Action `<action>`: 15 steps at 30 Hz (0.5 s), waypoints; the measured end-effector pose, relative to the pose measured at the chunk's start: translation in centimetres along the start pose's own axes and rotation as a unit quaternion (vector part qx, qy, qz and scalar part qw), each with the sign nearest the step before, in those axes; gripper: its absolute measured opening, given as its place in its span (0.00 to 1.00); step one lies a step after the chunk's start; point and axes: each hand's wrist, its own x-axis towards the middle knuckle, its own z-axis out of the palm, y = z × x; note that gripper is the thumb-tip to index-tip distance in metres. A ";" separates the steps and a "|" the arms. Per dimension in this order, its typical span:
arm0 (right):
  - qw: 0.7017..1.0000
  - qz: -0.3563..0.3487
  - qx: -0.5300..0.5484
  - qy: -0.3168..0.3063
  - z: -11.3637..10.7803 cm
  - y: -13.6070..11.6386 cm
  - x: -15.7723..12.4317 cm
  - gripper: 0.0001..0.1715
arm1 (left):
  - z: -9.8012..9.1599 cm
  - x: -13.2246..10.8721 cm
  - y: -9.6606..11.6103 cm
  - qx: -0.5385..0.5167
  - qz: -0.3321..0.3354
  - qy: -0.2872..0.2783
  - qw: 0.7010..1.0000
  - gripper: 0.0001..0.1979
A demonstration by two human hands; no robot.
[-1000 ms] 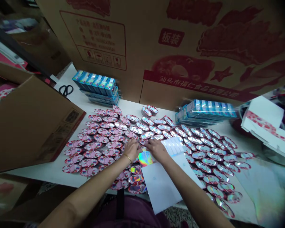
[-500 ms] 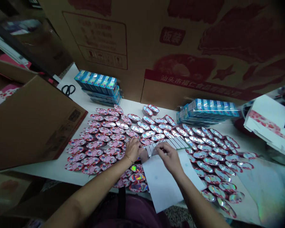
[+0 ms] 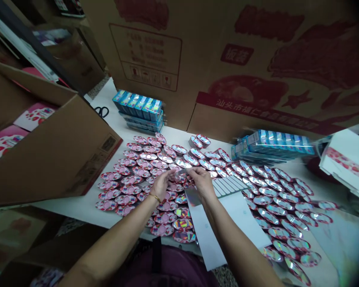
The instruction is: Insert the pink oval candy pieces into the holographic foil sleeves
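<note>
A small clear-grey sticker strip [image 3: 182,172] is stretched between my two hands above the rows of oval packs. My right hand [image 3: 202,182] pinches its right end with thumb and forefinger. At the other end, the fingertips of my left hand [image 3: 164,184] close on the strip. Beneath my right wrist lies a sticker sheet [image 3: 231,186] with rows of pale strips, its left part bare. It rests on a white sheet [image 3: 227,227]. Around both hands stand many oval packs, pink-faced ones [image 3: 131,190] on the left and shiny silver-faced ones [image 3: 269,214] on the right.
A big printed carton [image 3: 209,115] walls off the back. Blue box bundles in clear wrap stand at the back left [image 3: 140,109] and back right [image 3: 272,145]. An open carton [image 3: 86,159] with pink boxes is at the left, near black scissors [image 3: 102,111].
Both hands have lifted off the sticker sheet, moving up and left over the oval packs, with a strip now peeled away and held between them. The camera view has shifted slightly.
</note>
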 end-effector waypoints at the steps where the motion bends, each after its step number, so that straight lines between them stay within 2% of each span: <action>1: 1.000 0.010 0.011 0.014 0.5 0.7 0.4 0.15 | -0.4 0.2 0.4 -0.035 -0.019 0.007 0.999 0.29; 3: 0.999 0.012 0.034 0.035 1.4 2.1 0.9 0.15 | -1.2 0.5 1.0 -0.062 -0.031 0.019 0.997 0.30; 7: 0.995 0.033 0.069 0.069 2.6 4.2 1.1 0.17 | -2.1 1.5 1.0 -0.037 -0.007 0.049 0.998 0.21; 10: 0.991 0.031 0.054 0.115 3.2 5.6 1.5 0.18 | -2.1 3.1 0.5 -0.008 0.016 0.066 0.998 0.15; 15: 0.979 -0.037 -0.007 0.202 4.2 7.6 2.8 0.18 | -2.3 6.5 0.4 0.143 0.053 0.108 0.982 0.12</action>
